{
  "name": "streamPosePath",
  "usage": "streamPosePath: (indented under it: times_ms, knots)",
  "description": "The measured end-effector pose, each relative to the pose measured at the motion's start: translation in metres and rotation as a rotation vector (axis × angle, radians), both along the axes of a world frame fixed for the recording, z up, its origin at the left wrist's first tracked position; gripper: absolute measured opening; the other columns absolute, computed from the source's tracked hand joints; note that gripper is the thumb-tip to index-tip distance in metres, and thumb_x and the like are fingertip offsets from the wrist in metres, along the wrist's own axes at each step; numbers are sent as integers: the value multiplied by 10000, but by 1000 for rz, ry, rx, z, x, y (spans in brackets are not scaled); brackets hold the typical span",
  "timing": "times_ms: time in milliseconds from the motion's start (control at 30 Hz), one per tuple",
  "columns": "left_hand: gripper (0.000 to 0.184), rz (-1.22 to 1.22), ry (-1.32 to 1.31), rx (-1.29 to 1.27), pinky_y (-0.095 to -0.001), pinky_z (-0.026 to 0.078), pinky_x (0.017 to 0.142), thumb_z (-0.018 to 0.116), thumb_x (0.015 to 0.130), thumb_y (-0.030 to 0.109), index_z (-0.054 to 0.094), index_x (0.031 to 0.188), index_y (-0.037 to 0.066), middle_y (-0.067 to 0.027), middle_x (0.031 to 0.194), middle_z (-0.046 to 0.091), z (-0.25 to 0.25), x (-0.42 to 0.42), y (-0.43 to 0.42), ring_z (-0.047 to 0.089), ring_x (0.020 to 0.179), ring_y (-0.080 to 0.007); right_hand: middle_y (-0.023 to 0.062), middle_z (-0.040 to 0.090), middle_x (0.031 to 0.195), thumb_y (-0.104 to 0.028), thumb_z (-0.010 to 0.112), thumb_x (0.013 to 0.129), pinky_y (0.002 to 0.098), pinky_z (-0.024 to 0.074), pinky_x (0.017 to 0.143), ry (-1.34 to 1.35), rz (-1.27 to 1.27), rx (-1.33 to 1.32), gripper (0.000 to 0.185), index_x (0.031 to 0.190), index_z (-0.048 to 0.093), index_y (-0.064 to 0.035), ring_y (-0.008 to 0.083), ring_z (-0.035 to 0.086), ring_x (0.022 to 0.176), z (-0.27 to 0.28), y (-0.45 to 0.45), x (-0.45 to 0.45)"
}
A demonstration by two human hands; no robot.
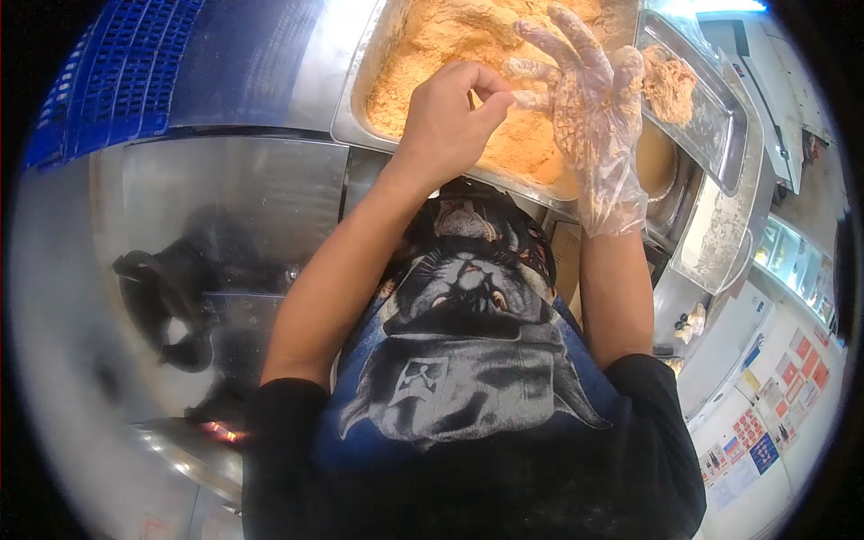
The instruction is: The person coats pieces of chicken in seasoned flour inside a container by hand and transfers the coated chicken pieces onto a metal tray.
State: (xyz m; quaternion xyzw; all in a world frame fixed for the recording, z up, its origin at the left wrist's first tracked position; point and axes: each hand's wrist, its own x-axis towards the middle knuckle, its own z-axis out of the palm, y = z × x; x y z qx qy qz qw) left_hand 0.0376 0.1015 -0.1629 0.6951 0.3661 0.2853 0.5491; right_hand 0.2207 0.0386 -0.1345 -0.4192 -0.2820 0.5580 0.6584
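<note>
My left hand (454,117) is bare, with thumb and forefinger pinched on a fingertip of the clear plastic glove (612,193) that covers my right hand. Orange crumbs coat the glove. My right hand (585,103) has its fingers spread and holds nothing. Both hands are over a deep metal tray (351,112) of orange-yellow breading (517,148). To the right of my gloved hand, a coated piece of food (668,85) lies on a metal tray (715,135).
A blue plastic basket (108,81) stands at the upper left, beside a steel surface (261,67). Right of the breading is a round container (655,162) with tan contents. Papers (765,387) are fixed to a white surface at the lower right.
</note>
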Motion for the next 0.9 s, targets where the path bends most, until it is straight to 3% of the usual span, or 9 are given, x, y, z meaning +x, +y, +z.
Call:
streamPosePath:
  times_ms: [267,667,900]
  knots:
    - [182,39,-5,-52,-253,454,654,728,1006,196,716,1045,18,34,805,632,2,-7,1,538,724,-49,301,543,1509,-742,345,1071,555,622,975,276,51,186,913,1644,358,-31,392,680,1222,-4,0,4]
    - [192,48,-27,-109,-247,459,692,724,1016,204,713,1047,14,32,842,643,8,-5,1,554,769,-54,278,588,1453,-763,361,1058,512,603,1005,83,-34,36,958,1630,367,5,369,677,1211,14,-4,-7]
    - [181,90,-19,-95,-255,471,701,726,1009,198,714,1040,20,20,857,664,9,-4,-1,563,769,-61,282,572,1478,-760,355,1061,514,577,1048,220,-20,44,954,1623,378,10,373,665,1237,13,-5,-6]
